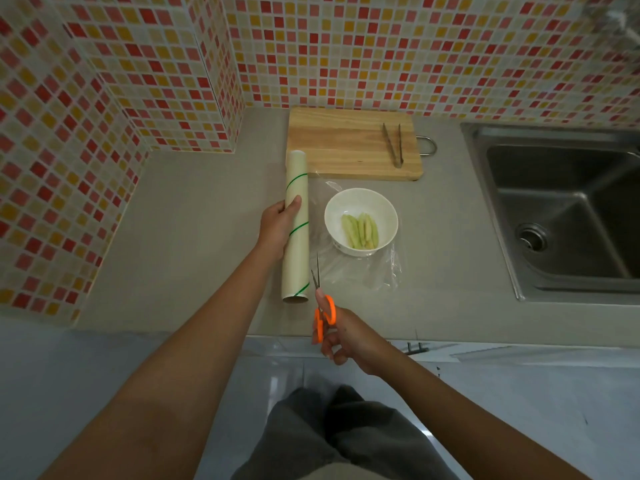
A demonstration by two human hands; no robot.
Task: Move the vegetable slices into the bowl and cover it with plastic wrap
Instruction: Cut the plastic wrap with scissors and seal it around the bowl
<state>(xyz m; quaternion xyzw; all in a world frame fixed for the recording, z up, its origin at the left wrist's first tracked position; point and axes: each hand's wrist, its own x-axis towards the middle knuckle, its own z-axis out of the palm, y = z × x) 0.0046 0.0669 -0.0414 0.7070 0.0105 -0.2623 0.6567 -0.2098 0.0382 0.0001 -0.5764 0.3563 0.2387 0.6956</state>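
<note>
The right hand (346, 336) grips a pair of orange-handled scissors (322, 303), fingers curled through and around the loops, blades parted and pointing away from the person, their tips at the near left edge of a sheet of plastic wrap (360, 271). The left hand (277, 225) holds the roll of plastic wrap (297, 226) about midway along its length, thumb over the top and fingers curled beneath it. The roll lies lengthwise on the grey worktop (194, 237), one end close to the near edge, the other touching the corner of a wooden cutting board (346, 143).

From the roll, the clear sheet stretches to the right, and the white bowl (361, 220) stands just beside the roll; whether the film passes over or under the bowl cannot be told. Pale green vegetable slices (360, 230) lie together in the bottom of the bowl.

Metal tongs (393, 143) rest on the right part of the cutting board, behind the bowl. A steel sink (561, 209) is set into the worktop well to the right. Mosaic tiles (346, 46) in red, orange and cream cover the walls.
</note>
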